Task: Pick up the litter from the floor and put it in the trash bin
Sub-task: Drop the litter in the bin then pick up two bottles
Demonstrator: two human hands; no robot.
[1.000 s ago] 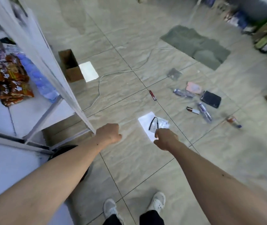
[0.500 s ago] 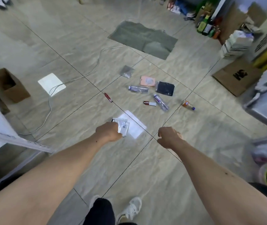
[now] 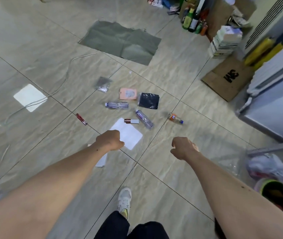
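My left hand (image 3: 109, 140) is curled into a fist with the back toward me, so I cannot see inside it. A thin grey-white sheet (image 3: 101, 160) shows under my left wrist and hangs down from it; I think the fingers hold it, but the grip itself is hidden. My right hand (image 3: 184, 147) is also loosely curled, thumb side up, and I see nothing in it.

The litter lies on the glossy beige floor tiles (image 3: 51, 49) in front of me. From the left: a small red wrapper stick (image 3: 81, 119) lies on a tile joint, its long axis going from upper left to lower right. A grey transparent bag (image 3: 103, 84) lies farther away. A clear plastic bottle (image 3: 116, 105) lies on its side, almost horizontal, its cap to the left. Beside it is a flat pink card pack (image 3: 128, 94). Just in front of my left hand there is a small brown and white box (image 3: 131, 121), lying horizontal at the edge of a bright white reflection. A second clear bottle (image 3: 144, 119) with a purple label lies diagonal, from upper left to lower right. A black shiny plastic pack (image 3: 148, 100) lies behind it. More to the right, apart from the others, a small bottle with orange label (image 3: 175, 118) points its blue cap to the lower right.

At the far right edge, near my right forearm, I see the trash bin (image 3: 273, 190) with a green rim.
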